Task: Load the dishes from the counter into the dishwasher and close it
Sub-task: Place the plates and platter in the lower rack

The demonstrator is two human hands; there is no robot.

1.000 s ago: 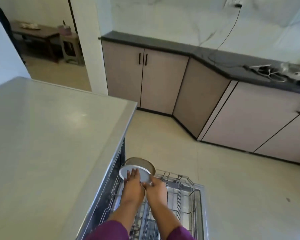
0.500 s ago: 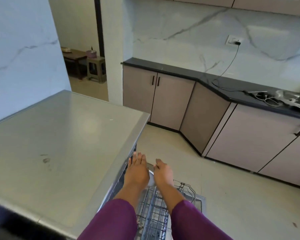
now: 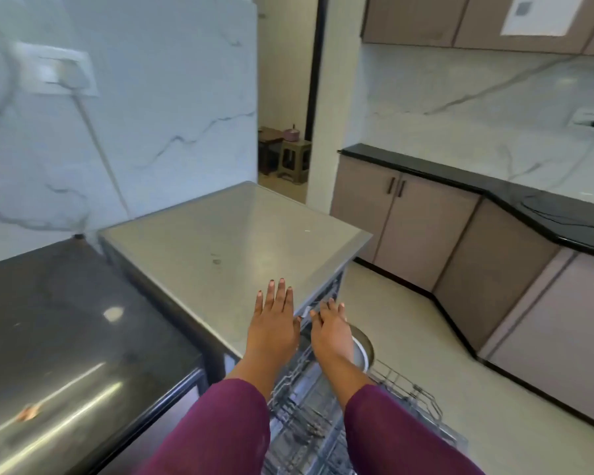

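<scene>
Both hands empty, fingers spread: left hand (image 3: pixel 272 329) over worktop (image 3: pixel 234 234) front edge, right hand (image 3: pixel 330 332) above dishwasher rack (image 3: pixel 405 399), plates (image 3: pixel 362 347) loaded.

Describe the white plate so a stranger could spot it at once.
Find the steel-topped dishwasher in mid-kitchen and its wire rack pulled out over the floor. At the rack's far end, just beyond the right hand, stands the white plate, paler and smaller than the grey dish behind it.

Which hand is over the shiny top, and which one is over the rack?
The left hand is flat over the steel dishwasher top. The right hand is lower, over the pulled-out rack, next to the dishes standing there.
</scene>
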